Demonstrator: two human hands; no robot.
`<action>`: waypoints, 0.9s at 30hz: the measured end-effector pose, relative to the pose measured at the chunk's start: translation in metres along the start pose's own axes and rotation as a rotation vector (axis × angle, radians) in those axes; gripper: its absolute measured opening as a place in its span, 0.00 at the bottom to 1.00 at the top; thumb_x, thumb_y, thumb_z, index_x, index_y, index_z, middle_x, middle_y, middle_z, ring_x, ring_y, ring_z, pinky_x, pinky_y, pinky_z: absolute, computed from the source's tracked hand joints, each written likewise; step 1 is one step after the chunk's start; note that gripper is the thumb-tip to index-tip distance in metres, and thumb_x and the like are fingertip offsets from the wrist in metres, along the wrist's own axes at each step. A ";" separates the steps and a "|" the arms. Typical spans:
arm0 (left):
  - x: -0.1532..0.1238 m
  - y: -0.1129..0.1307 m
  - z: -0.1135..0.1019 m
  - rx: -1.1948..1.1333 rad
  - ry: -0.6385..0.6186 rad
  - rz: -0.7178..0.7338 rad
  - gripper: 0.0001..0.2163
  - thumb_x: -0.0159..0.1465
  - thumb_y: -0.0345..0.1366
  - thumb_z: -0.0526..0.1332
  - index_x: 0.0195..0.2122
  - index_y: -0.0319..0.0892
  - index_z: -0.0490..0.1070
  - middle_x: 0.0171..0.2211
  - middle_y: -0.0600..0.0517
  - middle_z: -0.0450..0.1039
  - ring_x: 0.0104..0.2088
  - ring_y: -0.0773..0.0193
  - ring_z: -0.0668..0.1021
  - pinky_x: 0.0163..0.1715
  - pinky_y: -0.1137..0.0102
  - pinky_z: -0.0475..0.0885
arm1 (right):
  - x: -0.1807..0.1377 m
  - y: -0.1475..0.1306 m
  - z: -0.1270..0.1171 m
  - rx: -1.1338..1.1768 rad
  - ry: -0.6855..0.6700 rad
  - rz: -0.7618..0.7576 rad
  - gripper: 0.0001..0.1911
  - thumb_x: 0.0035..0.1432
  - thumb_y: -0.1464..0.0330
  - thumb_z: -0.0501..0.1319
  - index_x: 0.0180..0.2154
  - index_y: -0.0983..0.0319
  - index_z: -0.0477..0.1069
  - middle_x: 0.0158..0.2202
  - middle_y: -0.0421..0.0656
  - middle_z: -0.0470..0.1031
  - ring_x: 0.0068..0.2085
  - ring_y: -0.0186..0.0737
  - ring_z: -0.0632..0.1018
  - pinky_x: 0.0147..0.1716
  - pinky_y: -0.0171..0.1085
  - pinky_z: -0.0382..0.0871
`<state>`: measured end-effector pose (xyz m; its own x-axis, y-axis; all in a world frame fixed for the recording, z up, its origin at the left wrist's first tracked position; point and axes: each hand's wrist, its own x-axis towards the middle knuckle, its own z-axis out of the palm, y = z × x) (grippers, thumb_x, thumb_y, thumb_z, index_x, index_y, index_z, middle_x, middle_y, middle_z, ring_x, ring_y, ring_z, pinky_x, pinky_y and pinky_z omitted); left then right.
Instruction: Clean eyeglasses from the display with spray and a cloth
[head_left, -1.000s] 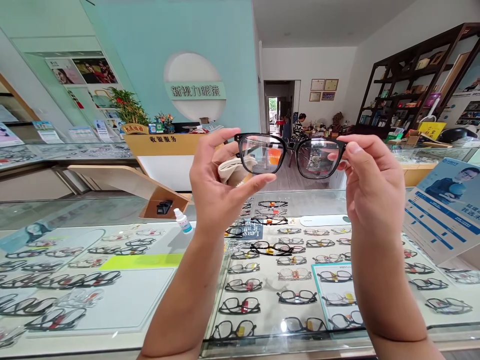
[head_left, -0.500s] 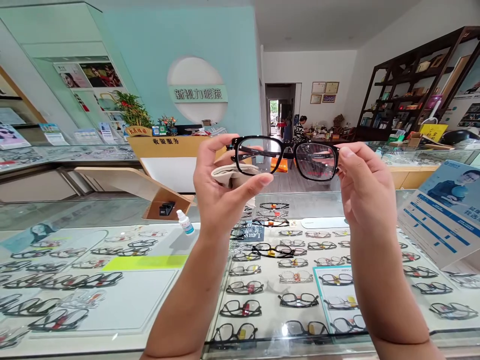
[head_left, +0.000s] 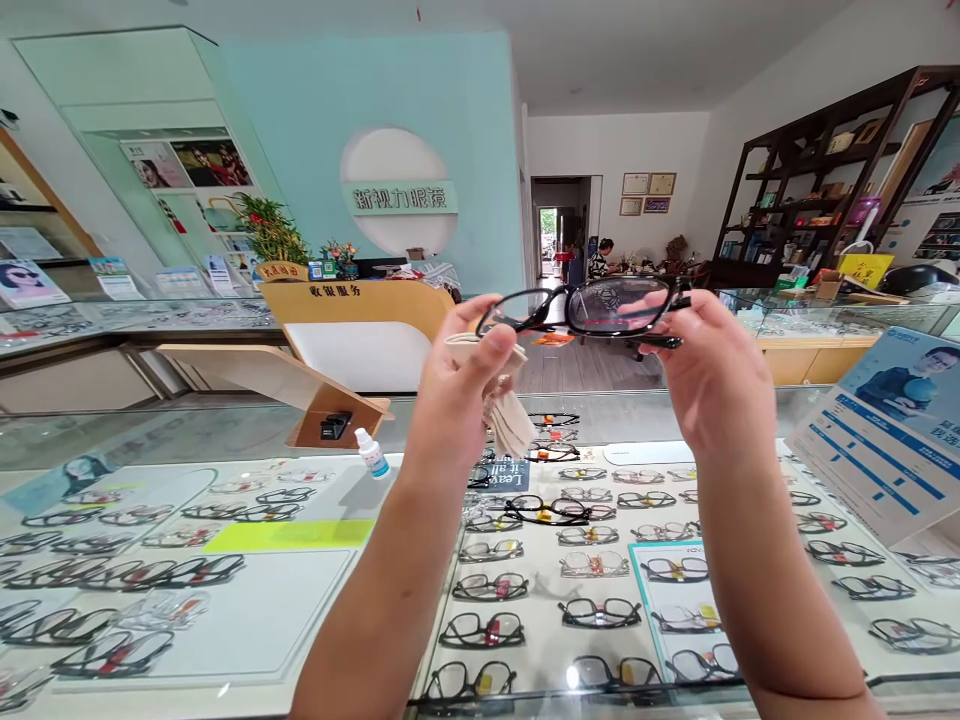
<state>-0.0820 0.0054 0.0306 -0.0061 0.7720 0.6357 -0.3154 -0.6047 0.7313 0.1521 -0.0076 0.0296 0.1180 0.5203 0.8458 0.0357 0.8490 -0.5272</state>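
Observation:
I hold a pair of black-framed glasses (head_left: 592, 308) up at chest height above a glass display counter (head_left: 247, 440). My left hand (head_left: 457, 395) pinches the left side of the frame and also holds a beige cleaning cloth (head_left: 504, 405) that hangs below the fingers. My right hand (head_left: 712, 385) grips the right end of the frame near the hinge. The glasses are tilted, with the lenses turned partly flat.
Under the counter glass lie several rows of display glasses (head_left: 487, 630). A small dropper bottle (head_left: 371, 453) lies on the counter to the left. A blue brochure stand (head_left: 877, 440) is at the right. A person sits at a far table (head_left: 598, 258). A wooden cashier desk (head_left: 352, 320) stands behind.
The glasses have tilted from facing me upright to lying nearly flat. Both hands have dropped slightly, and the cloth now hangs lower from my left hand.

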 end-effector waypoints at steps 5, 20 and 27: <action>0.001 -0.006 0.013 -0.231 -0.203 -0.378 0.29 0.64 0.66 0.73 0.47 0.42 0.80 0.29 0.52 0.78 0.23 0.69 0.72 0.18 0.72 0.60 | -0.003 -0.001 0.008 -0.084 -0.225 -0.187 0.11 0.67 0.62 0.76 0.51 0.48 0.87 0.58 0.41 0.86 0.63 0.51 0.82 0.66 0.54 0.76; -0.002 -0.021 0.024 -0.455 -0.394 -0.742 0.30 0.51 0.61 0.82 0.38 0.39 0.78 0.28 0.54 0.71 0.23 0.75 0.64 0.19 0.78 0.56 | -0.008 0.004 0.016 -0.099 -0.129 -0.326 0.06 0.69 0.65 0.75 0.45 0.46 0.90 0.48 0.39 0.91 0.52 0.51 0.89 0.57 0.56 0.83; 0.003 -0.027 0.005 -0.063 -0.213 -0.626 0.37 0.52 0.69 0.79 0.48 0.42 0.76 0.31 0.54 0.72 0.22 0.73 0.62 0.19 0.72 0.51 | -0.006 -0.005 0.007 -0.186 -0.044 -0.288 0.04 0.65 0.60 0.78 0.38 0.50 0.87 0.41 0.39 0.89 0.50 0.50 0.86 0.55 0.54 0.81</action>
<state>-0.0685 0.0232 0.0142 0.3821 0.9141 0.1354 -0.2535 -0.0372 0.9666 0.1445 -0.0147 0.0278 0.0339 0.2687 0.9626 0.2417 0.9324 -0.2687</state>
